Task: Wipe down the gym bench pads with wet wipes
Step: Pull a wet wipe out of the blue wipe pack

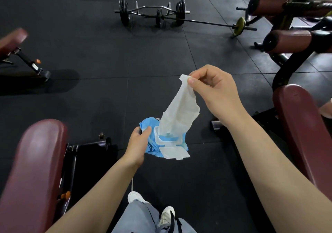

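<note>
Right now the right hand [213, 90] is pinching the top corner of a white wet wipe [179, 110], whose lower end is still sitting in the blue wipes pack [152, 143] below, which the left hand [137, 143] is gripping by its edge, lid [174, 152] hanging open.

One wide-angle head-worn view looks forward and steeply down from standing height, close over the person's forearms, onto the black rubber-tiled gym floor [89, 92] stretching ahead.
</note>
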